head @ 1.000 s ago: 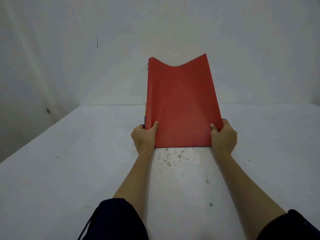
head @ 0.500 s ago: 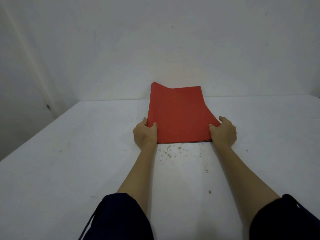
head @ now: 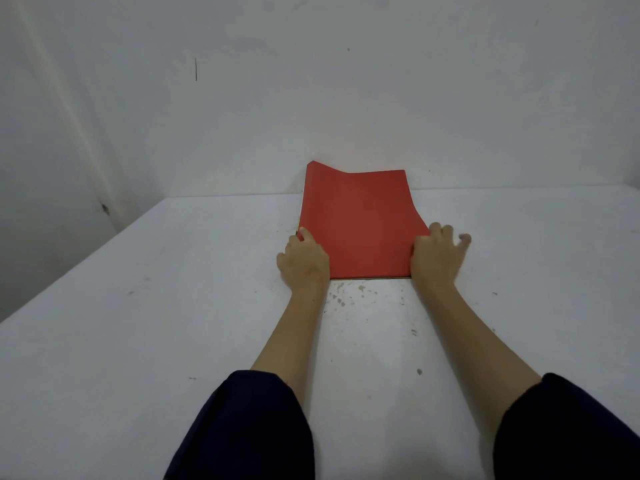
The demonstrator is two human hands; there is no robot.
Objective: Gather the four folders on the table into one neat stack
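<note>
Between the hands, a red folder stack (head: pixel 358 223) is lowered onto the table (head: pixel 138 323), far edge curled: light and floppy. Left hand (head: pixel 304 263) grips its side; right hand (head: pixel 436 256) is loosening.

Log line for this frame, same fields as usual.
stage: settling stack | red folder: top, far end curled up | left hand: at left edge | right hand: fingers spread at right edge | table

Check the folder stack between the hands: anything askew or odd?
Yes. The red folder on top is not flat: its far left corner curls up off the table. The near edge looks flush. Left hand and right hand flank it.
</note>
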